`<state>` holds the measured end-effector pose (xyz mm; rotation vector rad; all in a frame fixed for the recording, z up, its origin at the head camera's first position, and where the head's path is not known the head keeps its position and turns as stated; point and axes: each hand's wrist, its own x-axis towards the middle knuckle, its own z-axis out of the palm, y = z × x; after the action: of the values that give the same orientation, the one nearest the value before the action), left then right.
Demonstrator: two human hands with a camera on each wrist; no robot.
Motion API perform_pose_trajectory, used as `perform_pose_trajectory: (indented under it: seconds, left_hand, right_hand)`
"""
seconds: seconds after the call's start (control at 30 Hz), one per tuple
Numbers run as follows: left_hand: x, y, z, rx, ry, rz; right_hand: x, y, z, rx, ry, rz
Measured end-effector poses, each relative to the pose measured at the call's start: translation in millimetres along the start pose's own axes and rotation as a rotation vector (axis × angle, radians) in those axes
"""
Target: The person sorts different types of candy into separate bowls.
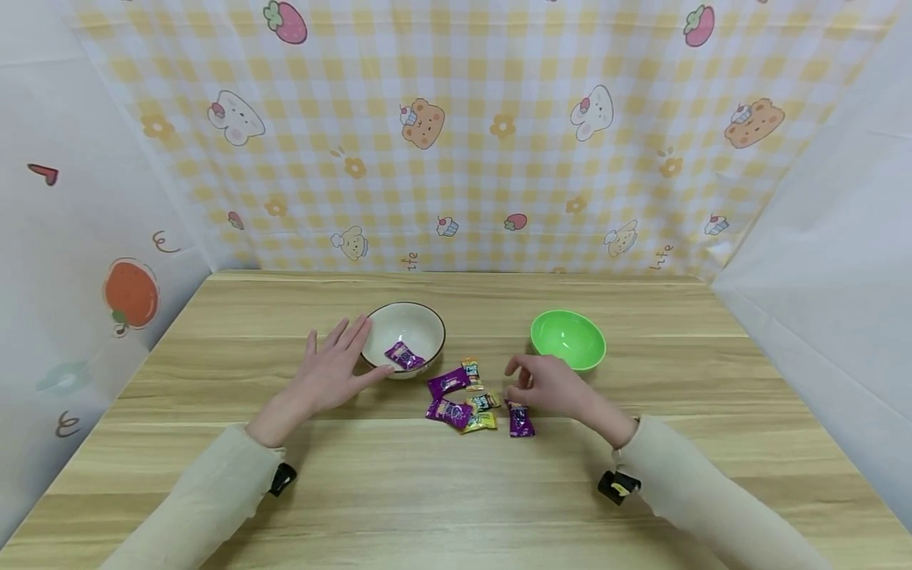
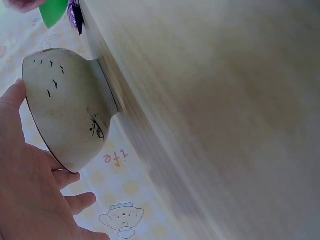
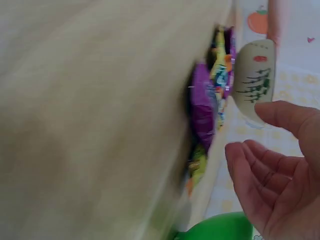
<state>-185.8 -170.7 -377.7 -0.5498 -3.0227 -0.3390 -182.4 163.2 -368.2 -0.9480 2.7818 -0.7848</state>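
My left hand [image 1: 329, 378] rests against a cream bowl [image 1: 420, 326] with a dark rim, its fingers straight and spread at the left side and the thumb along the near rim. One purple candy packet [image 1: 404, 355] lies inside. My right hand [image 1: 552, 386] hovers over another purple candy packet [image 1: 521, 420] on the table. In the right wrist view, that hand's thumb and bent fingers [image 3: 242, 175] stand apart with nothing between them. Purple packets [image 1: 449, 412] and yellow packets [image 1: 480, 421] lie in a loose pile between the hands.
A small green bowl [image 1: 568, 339] stands just behind the right hand, partly hidden by it. The wood-grain table [image 1: 399, 507] ends at a yellow checked curtain [image 1: 470, 182] at the back. White sheets [image 1: 826, 237] hang at both sides.
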Motion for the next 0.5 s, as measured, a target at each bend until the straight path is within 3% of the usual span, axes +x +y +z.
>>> perform_pose_trajectory:
  seconds: [0.17, 0.5]
  left_hand:
    - [0.1, 0.0, 0.6, -0.003, -0.002, -0.002]
    - [-0.4, -0.5, 0.5, -0.006, 0.001, -0.003]
  right_hand:
    - [-10.5, 3.2, 8.1, -0.155, -0.018, 0.056]
    - [-16.2, -0.9, 15.6, -0.222, -0.03, 0.072]
